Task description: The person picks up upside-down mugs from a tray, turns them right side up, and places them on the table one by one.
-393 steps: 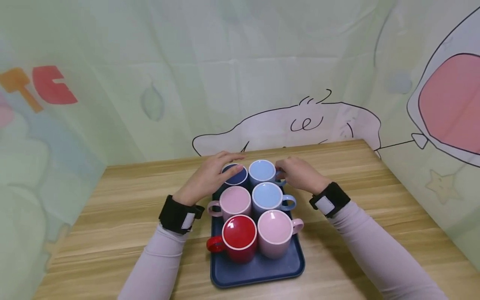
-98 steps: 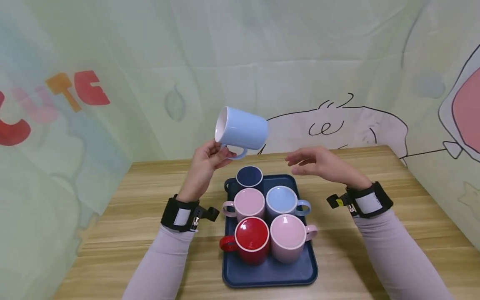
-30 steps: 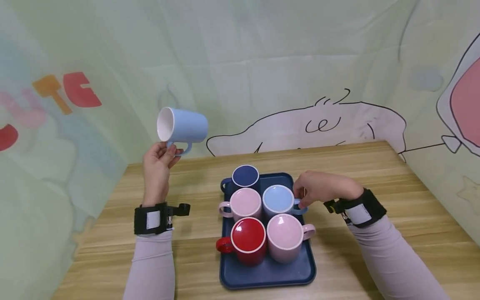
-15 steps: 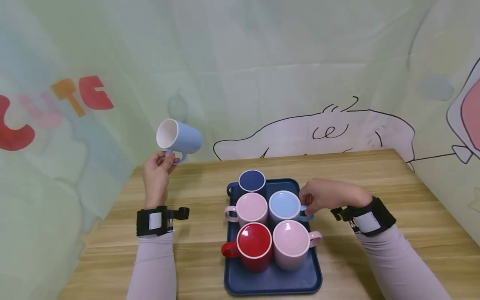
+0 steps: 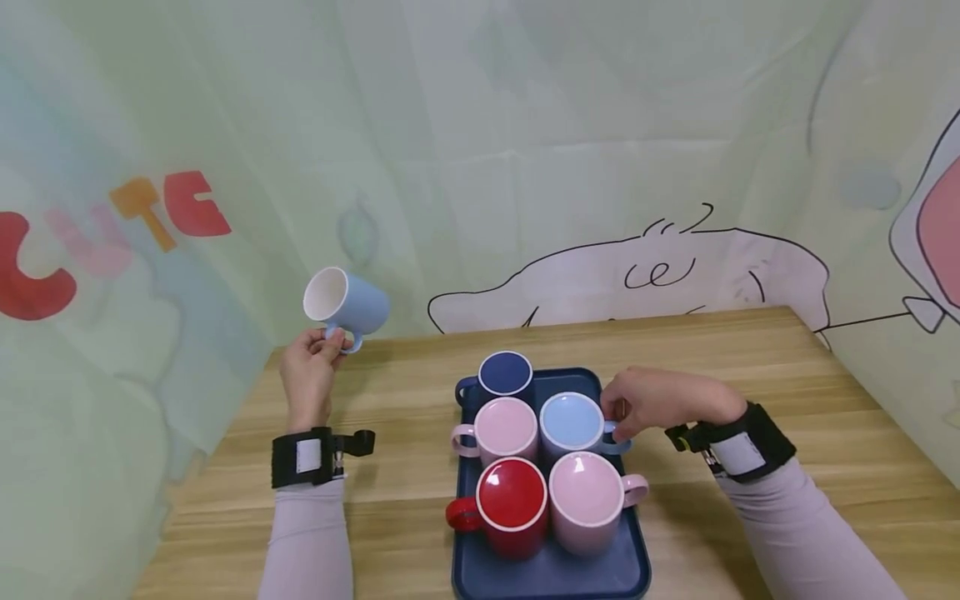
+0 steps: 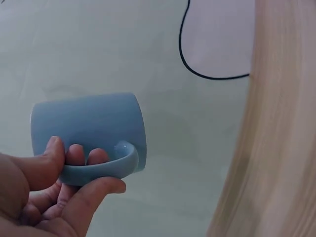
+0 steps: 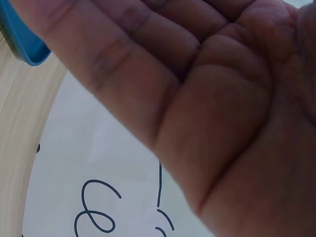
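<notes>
My left hand (image 5: 307, 377) grips the handle of a light-blue mug (image 5: 362, 307), held in the air over the table's back left. The mug lies tipped on its side, its white inside facing left; in the left wrist view the fingers pass through its handle. My right hand (image 5: 666, 397) pinches the handle of a second light-blue mug (image 5: 572, 419), which stands upright on the navy tray (image 5: 551, 579). Only the palm and fingers of that hand show large in the right wrist view, where the mug is hidden.
Beside the second light-blue mug stand a navy mug (image 5: 506, 373), a pink mug (image 5: 506, 427), a red mug (image 5: 513, 496) and a front pink mug (image 5: 586, 492), handles outward. A printed cloth (image 5: 480, 183) hangs behind the wooden table (image 5: 405, 467).
Both light-blue mugs first stood on the tray. The left hand has since carried one off to the left and lowered it slightly; the right hand has come down to the other's handle.
</notes>
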### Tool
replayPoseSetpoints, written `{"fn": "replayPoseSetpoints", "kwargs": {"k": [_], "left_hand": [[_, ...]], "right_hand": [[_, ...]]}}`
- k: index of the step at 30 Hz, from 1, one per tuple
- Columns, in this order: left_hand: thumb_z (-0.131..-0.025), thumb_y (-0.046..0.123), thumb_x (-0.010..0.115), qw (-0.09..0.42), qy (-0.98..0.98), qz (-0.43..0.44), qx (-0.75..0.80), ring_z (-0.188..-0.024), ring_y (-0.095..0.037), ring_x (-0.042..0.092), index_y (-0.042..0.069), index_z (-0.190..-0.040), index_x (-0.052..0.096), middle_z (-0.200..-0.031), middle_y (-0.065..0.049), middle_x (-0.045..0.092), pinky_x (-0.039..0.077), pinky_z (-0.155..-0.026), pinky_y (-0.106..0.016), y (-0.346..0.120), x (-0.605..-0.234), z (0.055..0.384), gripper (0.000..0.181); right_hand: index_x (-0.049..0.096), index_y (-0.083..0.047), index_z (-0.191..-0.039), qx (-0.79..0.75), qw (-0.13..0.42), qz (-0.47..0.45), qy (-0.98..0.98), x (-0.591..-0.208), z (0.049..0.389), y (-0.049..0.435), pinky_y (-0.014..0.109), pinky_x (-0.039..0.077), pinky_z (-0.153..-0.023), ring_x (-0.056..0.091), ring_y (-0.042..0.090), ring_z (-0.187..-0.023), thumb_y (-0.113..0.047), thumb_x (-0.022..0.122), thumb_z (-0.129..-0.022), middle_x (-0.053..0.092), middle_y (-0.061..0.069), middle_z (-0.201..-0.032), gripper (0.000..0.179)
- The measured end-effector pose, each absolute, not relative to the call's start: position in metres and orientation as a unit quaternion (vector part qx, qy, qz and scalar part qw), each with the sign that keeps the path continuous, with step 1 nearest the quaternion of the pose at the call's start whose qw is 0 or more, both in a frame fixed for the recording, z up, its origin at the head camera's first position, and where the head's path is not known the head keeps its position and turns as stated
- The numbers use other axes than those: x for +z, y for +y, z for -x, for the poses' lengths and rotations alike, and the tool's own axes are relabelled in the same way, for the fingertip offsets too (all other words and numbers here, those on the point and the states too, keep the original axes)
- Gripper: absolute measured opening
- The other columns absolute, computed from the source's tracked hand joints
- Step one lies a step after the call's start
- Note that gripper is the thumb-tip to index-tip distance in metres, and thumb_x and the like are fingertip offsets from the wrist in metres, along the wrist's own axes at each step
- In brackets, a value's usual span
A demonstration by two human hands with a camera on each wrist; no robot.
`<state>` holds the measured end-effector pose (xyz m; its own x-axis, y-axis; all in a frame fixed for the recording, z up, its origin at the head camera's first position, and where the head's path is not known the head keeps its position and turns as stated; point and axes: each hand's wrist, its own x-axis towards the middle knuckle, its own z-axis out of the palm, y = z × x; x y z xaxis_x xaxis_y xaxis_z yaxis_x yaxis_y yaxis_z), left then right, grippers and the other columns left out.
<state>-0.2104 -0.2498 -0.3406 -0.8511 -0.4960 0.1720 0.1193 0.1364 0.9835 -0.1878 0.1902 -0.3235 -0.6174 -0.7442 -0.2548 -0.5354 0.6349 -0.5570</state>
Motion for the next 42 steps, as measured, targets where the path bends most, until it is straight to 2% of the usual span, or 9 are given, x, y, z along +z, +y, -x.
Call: {"fn": "replayPoseSetpoints", "kwargs": {"k": [4, 11, 19, 28, 34, 42], "left_hand": [[-0.091, 0.019, 0.064, 0.226, -0.741, -0.157, -0.612, -0.089, -0.019, 0.064, -0.004, -0.102, 0.059, -0.094, -0.011, 0.065, 0.054, -0.07, -0.014, -0.255, -0.345, 0.212, 0.025], [-0.093, 0.019, 0.063, 0.199, -0.749, -0.172, -0.609, -0.095, -0.022, 0.063, -0.003, -0.102, 0.058, -0.098, -0.014, 0.066, 0.056, -0.082, -0.023, -0.263, -0.354, 0.215, 0.025], [-0.094, 0.021, 0.062, 0.18, -0.791, -0.182, -0.556, -0.084, -0.015, 0.063, -0.006, -0.106, 0.059, -0.093, -0.012, 0.066, 0.053, -0.067, -0.012, -0.271, -0.362, 0.212, 0.03], [-0.094, 0.022, 0.063, 0.164, -0.808, -0.189, -0.533, -0.082, -0.012, 0.063, -0.007, -0.107, 0.061, -0.089, -0.009, 0.068, 0.056, -0.075, -0.023, -0.276, -0.367, 0.211, 0.032], [-0.093, 0.018, 0.064, 0.164, -0.81, -0.191, -0.529, -0.076, -0.013, 0.064, -0.007, -0.105, 0.062, -0.08, -0.003, 0.068, 0.055, -0.068, -0.02, -0.28, -0.372, 0.212, 0.028], [-0.094, 0.02, 0.062, 0.155, -0.815, -0.198, -0.522, -0.078, -0.015, 0.064, -0.006, -0.107, 0.06, -0.087, -0.01, 0.069, 0.055, -0.069, -0.023, -0.281, -0.376, 0.212, 0.03]], "right_hand": [[0.068, -0.015, -0.086, -0.218, 0.24, 0.365, 0.873, -0.322, 0.187, 0.189, 0.031, 0.052, -0.069, 0.057, 0.014, -0.077, -0.011, 0.074, -0.082, 0.064, -0.006, -0.082, 0.008], [0.068, -0.014, -0.086, -0.217, 0.242, 0.361, 0.874, -0.322, 0.187, 0.189, 0.031, 0.052, -0.069, 0.057, 0.014, -0.076, -0.011, 0.074, -0.082, 0.064, -0.005, -0.082, 0.007], [0.067, -0.016, -0.086, -0.217, 0.244, 0.364, 0.872, -0.323, 0.189, 0.19, 0.03, 0.052, -0.069, 0.057, 0.014, -0.077, -0.012, 0.074, -0.082, 0.064, -0.005, -0.082, 0.008], [0.067, -0.017, -0.085, -0.21, 0.244, 0.363, 0.875, -0.324, 0.189, 0.19, 0.031, 0.052, -0.069, 0.057, 0.014, -0.076, -0.013, 0.073, -0.083, 0.063, -0.006, -0.081, 0.008], [0.068, -0.016, -0.086, -0.203, 0.239, 0.36, 0.878, -0.326, 0.19, 0.191, 0.032, 0.053, -0.069, 0.058, 0.015, -0.076, -0.012, 0.073, -0.083, 0.064, -0.007, -0.08, 0.007], [0.067, -0.017, -0.086, -0.203, 0.238, 0.359, 0.879, -0.326, 0.19, 0.191, 0.033, 0.052, -0.069, 0.057, 0.015, -0.075, -0.014, 0.073, -0.083, 0.064, -0.006, -0.08, 0.007]]}}
